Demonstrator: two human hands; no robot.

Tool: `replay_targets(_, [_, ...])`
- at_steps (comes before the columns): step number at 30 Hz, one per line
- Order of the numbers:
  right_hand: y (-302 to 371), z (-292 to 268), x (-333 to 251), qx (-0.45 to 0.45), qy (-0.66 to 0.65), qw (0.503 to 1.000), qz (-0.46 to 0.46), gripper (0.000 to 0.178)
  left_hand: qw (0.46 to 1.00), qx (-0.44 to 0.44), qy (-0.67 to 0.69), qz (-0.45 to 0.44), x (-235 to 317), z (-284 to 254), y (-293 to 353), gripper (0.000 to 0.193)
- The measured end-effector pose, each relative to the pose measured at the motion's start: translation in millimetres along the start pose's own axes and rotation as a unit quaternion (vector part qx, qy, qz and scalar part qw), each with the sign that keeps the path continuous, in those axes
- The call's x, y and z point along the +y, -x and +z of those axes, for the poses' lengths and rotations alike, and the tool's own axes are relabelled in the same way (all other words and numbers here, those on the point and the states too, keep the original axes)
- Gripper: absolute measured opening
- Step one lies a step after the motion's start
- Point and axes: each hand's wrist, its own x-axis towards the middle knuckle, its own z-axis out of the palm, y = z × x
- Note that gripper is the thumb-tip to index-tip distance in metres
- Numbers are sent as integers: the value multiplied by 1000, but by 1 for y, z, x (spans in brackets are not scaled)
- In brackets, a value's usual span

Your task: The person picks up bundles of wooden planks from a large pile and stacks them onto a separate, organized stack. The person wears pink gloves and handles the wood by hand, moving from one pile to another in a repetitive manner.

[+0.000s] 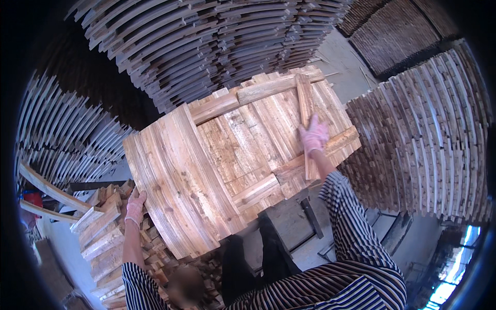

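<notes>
In front of me is a broad stack of pale wooden boards [170,170] laid side by side, with cross boards along the far and near sides of a recessed middle. My right hand [314,135], in a thin pinkish glove and slightly blurred, is closed around a narrow wooden slat [305,98] that lies at an angle across the right part. My left hand [135,206], gloved alike, rests against the left outer edge of the stack, fingers extended and thumb apart. What supports the stack is mostly hidden beneath it.
Tall piles of slats stand beyond [217,46], at the left [67,129] and at the right [418,134]. Short wood offcuts [106,237] are heaped at the lower left, beside two long curved-looking slats [51,186]. Dark metal frame bars [311,217] show below the stack.
</notes>
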Motion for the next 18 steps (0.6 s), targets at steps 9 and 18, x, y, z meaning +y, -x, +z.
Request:
replay_targets(9, [84, 27, -56, -92, -235, 959, -125, 79, 999, -2, -53, -4, 2, -10, -6, 58])
replay_targets(18, [219, 58, -168, -105, -179, 935, -289, 64, 926, 73, -364, 74, 14, -22, -9, 85])
